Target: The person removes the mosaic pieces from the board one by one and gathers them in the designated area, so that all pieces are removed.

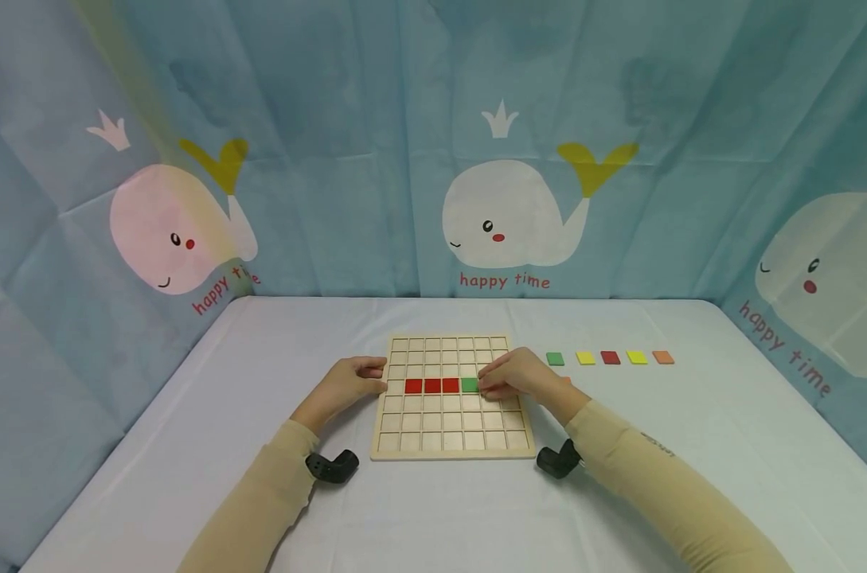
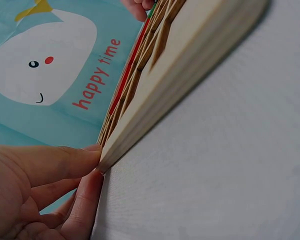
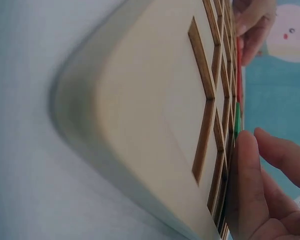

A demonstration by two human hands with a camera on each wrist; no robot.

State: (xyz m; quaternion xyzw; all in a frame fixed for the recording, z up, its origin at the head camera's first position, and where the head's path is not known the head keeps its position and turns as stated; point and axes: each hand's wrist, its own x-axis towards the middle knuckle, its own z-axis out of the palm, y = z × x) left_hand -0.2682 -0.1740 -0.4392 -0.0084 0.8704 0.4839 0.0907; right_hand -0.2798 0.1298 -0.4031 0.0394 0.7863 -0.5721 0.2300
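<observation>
A wooden grid board (image 1: 453, 454) lies flat on the table, and a row of tiles crosses its middle. From the left come red tiles (image 1: 432, 386), followed by a green tile (image 1: 469, 385). At the board's left edge, my left hand (image 1: 347, 382) pinches the rim between thumb and fingers, as the left wrist view shows. My right hand (image 1: 513, 374) is over the board just right of the green tile, fingertips close beside it. In the right wrist view its thumb and forefinger (image 3: 282, 152) are slightly apart, and no tile shows between them.
Right of the board lie loose tiles in a row: green (image 1: 555, 359), yellow (image 1: 585, 359), dark red (image 1: 610, 358), yellow (image 1: 637, 358) and orange (image 1: 663, 358). Another orange tile (image 1: 566, 380) is partly hidden by the right wrist. A blue whale-print curtain (image 1: 333, 223) stands behind the white table.
</observation>
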